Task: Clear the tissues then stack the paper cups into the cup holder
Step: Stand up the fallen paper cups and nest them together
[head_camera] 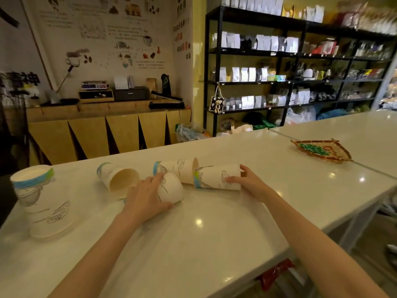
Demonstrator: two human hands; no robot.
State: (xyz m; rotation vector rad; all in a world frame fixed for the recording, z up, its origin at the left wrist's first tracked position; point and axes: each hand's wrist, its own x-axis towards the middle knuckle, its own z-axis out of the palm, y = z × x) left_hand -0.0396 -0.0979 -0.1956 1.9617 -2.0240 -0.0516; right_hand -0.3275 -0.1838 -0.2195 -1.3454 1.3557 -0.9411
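Several white paper cups with line drawings and blue-green bases lie on their sides on the white table [193,244]. My left hand [146,196] wraps around one cup [171,188] near the middle. My right hand [249,183] grips the rim end of another lying cup [217,177]. A third cup [180,168] lies just behind these two, touching them. A fourth cup [120,179] lies to the left, its mouth facing me. At the far left stands a stack of upside-down cups [40,201]. No tissues or cup holder can be made out.
A woven tray [320,151] with green items sits at the back right, on a second white table [343,130]. Beyond the table are a wooden counter [96,130] and black shelves [300,67] of packaged goods. A red packet [275,274] shows below the table's right edge.
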